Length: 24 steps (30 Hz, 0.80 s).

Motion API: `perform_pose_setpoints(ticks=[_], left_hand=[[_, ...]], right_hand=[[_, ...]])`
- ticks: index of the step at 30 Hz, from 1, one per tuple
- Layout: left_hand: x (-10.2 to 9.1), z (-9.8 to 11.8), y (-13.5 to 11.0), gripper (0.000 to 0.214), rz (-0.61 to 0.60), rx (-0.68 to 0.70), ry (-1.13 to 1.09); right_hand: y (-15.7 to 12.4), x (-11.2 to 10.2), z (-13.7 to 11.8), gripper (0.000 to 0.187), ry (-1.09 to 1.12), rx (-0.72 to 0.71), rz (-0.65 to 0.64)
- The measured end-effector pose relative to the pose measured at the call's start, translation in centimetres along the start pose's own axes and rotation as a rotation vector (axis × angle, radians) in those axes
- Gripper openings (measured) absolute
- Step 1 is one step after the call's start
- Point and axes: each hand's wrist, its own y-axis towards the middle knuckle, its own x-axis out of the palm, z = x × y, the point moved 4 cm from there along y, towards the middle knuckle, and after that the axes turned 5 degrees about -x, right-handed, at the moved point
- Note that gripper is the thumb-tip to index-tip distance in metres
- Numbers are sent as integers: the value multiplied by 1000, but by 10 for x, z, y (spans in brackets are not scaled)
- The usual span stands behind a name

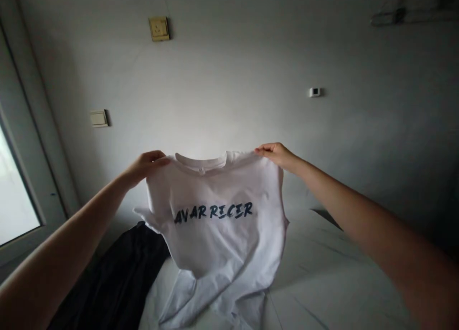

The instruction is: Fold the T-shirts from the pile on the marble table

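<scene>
A grey wall (pixel 229 67) rises beyond both grips, and a bed (pixel 333 268) with a pale cover spreads beneath them. Out past the left grip (pixel 146 167) is a window (pixel 14 191) in a pale frame. Below that grip, a dark garment (pixel 118 277) lies bunched on the bed.

A white T-shirt (pixel 215 239) hangs between the 2 grips, its lower part slumped in folds on the bed below them. Each grip is pinched almost shut on a shoulder, just beside the collar (pixel 201 162). Held this way, with the 2 grips pulled apart, the shirt's weight seems to draw the cloth taut across the top, so the front hangs open towards the person. Dark brushed lettering (pixel 213 212) crosses the chest below the grips, reading roughly "AVAR RECER".

High above the left grip sits a wall socket (pixel 159 28), with a light switch (pixel 99 118) up and to its outer side. A small white wall box (pixel 314 92) sits above the right grip.
</scene>
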Motion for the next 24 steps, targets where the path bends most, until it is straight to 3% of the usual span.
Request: perform_pose_setpoints(ticks=[2, 5, 8, 11, 15, 17, 19, 22, 24], left_hand=[[32, -14, -26, 43, -28, -48, -83], [85, -38, -64, 44, -68, -122, -133], [139, -48, -92, 43, -99, -63, -132], [187, -44, -110, 42, -141, 40, -140], [235, -40, -119, 48, -249, 97, -219], [253, -46, -121, 48, -351, 110, -228], [264, -57, -122, 29, -419, 116, -159], [257, -72, -121, 3, -270, 89, 21], [244, -76, -121, 6, -109, 100, 101]], right_hand=[[-37, 6, 8, 54, -26, 2, 68], [-94, 32, 27, 45, -78, 25, 128], [-140, 66, 45, 38, -76, 57, 197], [-165, 97, 56, 35, 10, 103, 219], [-174, 128, 50, 31, 143, 135, 135], [-176, 136, 42, 27, 174, 110, 71], [-179, 137, 35, 22, 141, 68, 32], [-184, 133, 33, 12, -27, 4, 31], [-187, 128, 33, 8, -149, -37, 43]])
